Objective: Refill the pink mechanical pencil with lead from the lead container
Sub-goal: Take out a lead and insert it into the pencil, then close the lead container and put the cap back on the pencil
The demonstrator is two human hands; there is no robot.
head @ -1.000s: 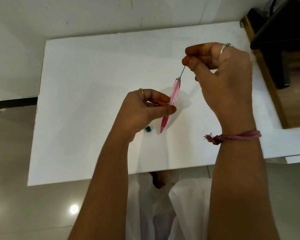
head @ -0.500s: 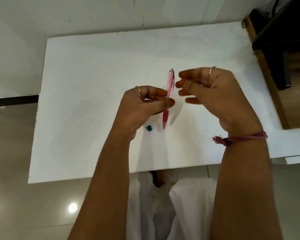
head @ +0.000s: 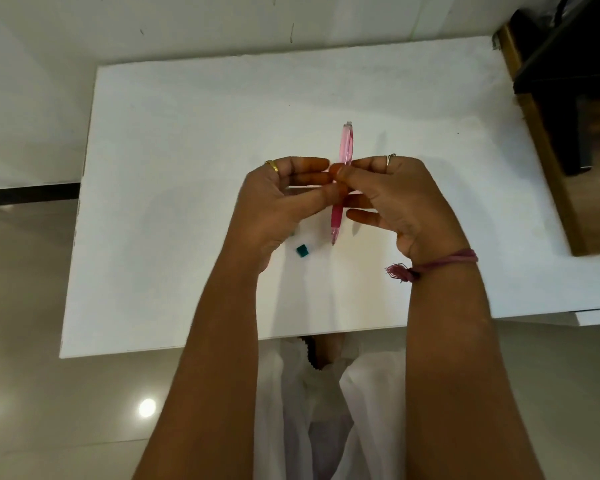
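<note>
Pencil: the translucent pink plastic mechanical pencil (head: 346, 147) stands nearly upright above the middle of the white rectangular table (head: 174, 161), its capped end towards the far edge and its darker pink grip and tip pointing down towards the near edge.
Left hand: the left hand (head: 278, 206) pinches the pencil's middle between thumb and fingers, clamped on the barrel; a gold ring (head: 272, 165) sits on one finger.
Right hand: the right hand (head: 395, 199) meets the pencil from the other side, thumb and forefinger closed on the barrel just beside the left fingertips, the lower fingers spread loose; a silver ring (head: 390, 159) and a reddish thread wristband (head: 437, 263) show.
Small item: a small teal square piece (head: 302, 251) lies on the table, near the pencil's tip, towards the near edge.
Lead container: cannot tell where it is.
</note>
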